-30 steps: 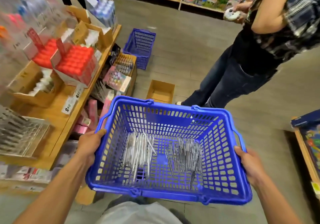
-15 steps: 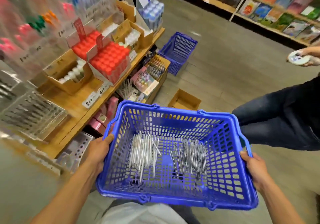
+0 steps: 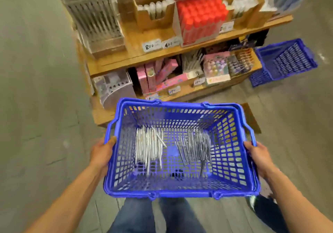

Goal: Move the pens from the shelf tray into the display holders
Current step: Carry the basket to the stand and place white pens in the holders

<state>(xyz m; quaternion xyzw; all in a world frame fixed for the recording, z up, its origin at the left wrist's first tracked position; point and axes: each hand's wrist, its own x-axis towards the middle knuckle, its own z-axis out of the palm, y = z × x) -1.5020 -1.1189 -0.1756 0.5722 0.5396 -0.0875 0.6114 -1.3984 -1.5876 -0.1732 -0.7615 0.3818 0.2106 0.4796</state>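
Basket (image 3: 232,162): blue plastic lattice, carrying two loose pen bundles (image 3: 148,147).
Hands: left hand (image 3: 101,154) and right hand (image 3: 259,158) gripping opposite rims.

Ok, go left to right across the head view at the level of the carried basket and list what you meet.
Left hand gripping the rim → blue plastic mesh basket → bundle of white pens → looser pile of silver-grey pens → right hand gripping the opposite rim.
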